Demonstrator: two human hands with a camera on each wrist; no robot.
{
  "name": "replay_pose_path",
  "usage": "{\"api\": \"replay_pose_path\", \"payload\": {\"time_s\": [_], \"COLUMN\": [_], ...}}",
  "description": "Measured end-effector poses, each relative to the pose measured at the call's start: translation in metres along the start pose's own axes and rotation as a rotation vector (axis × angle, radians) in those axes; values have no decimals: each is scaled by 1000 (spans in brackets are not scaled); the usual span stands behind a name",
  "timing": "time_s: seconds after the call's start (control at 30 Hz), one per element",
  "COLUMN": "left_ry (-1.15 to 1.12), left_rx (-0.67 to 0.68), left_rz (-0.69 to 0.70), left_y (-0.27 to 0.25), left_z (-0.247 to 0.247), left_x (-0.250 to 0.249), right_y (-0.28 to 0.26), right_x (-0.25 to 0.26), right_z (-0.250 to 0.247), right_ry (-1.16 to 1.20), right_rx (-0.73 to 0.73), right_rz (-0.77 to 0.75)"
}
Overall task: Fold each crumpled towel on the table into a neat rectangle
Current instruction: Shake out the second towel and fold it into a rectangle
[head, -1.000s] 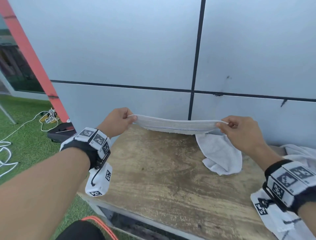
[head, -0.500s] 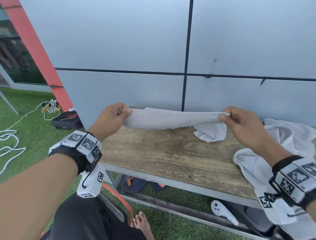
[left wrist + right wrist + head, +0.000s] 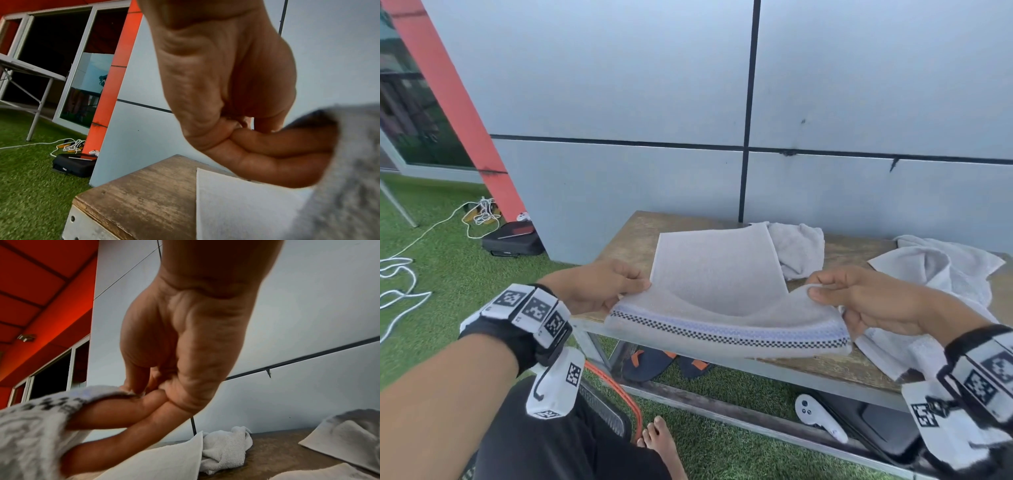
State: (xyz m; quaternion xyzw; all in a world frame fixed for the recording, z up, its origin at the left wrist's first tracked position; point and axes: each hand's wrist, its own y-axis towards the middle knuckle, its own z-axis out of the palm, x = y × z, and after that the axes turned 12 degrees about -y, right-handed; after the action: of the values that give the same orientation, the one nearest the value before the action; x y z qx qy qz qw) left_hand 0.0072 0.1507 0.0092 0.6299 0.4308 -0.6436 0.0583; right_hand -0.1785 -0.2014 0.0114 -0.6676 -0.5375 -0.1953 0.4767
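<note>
In the middle of the head view, the left hand (image 3: 599, 286) and the right hand (image 3: 873, 301) are each pinching a near corner of the striped towel (image 3: 717, 274), its far half lying on the wooden table (image 3: 640, 236). A crumpled towel (image 3: 799, 250) is sitting just behind it, and another towel (image 3: 941, 270) is lying at the right edge

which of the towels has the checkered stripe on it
The towel pinched by the left hand and right hand; the balled towel and the right-side towel look plain white.
</note>
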Motion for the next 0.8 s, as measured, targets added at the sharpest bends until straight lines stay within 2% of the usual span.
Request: {"api": "replay_pose_path", "payload": {"time_s": [0.1,0.3,0.43,0.57,0.73,0.8], "left_ry": [-15,72,196,223,301,331], "left_rx": [-80,-479,-654,-743,-807,-805], "left_rz": [24,213,282,301,279,248], "left_y": [9,51,88,137,199,223], "left_z": [0,-11,-21,-40,-67,-78], "left_x": [1,8,0,-7,-15,-13], "right_y": [8,56,109,167,235,258], "right_x": [-1,-8,-9,-8,-10,-8], "right_z": [0,-14,-25,-40,-65,-75], "right_ry": [11,53,2,-77,-416,-481], "right_rx": [-26,-420,-586,-675,-762,-772], "right_rz": [13,-20,-12,37,78,113]}}
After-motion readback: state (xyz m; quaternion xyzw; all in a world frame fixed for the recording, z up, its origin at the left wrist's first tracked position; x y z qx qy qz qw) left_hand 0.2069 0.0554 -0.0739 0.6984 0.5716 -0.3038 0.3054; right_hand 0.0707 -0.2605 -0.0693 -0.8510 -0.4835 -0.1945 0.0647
